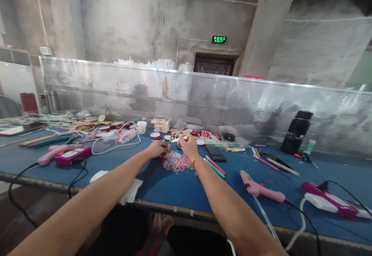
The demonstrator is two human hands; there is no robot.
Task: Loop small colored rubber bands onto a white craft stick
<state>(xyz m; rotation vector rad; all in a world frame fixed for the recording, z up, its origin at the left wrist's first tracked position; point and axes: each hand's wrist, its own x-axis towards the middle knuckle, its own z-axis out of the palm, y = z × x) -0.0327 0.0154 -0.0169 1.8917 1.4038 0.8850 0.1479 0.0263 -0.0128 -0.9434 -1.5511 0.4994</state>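
Observation:
My right hand [188, 147], a gold-coloured bracelet at its wrist, is closed around a white marker pen [176, 140] with a green end. Close by on the left, my left hand [159, 148] pinches a thin green stick-like piece [170, 140]; its lower part is hidden by the fingers. Both hands hover near a pile of small multicoloured plastic links or bands [178, 163] on the blue table. A pink marker [215, 165] and a teal marker [214, 168] lie just right of my right wrist.
A pink glue gun [258, 189] and a purple-white power strip [331, 201] with cords lie at right; another pink glue gun [54, 154] and a purple box [72, 156] lie at left. A paper cup [142, 127] and wooden blocks [161, 125] stand before a perforated metal screen [116, 89].

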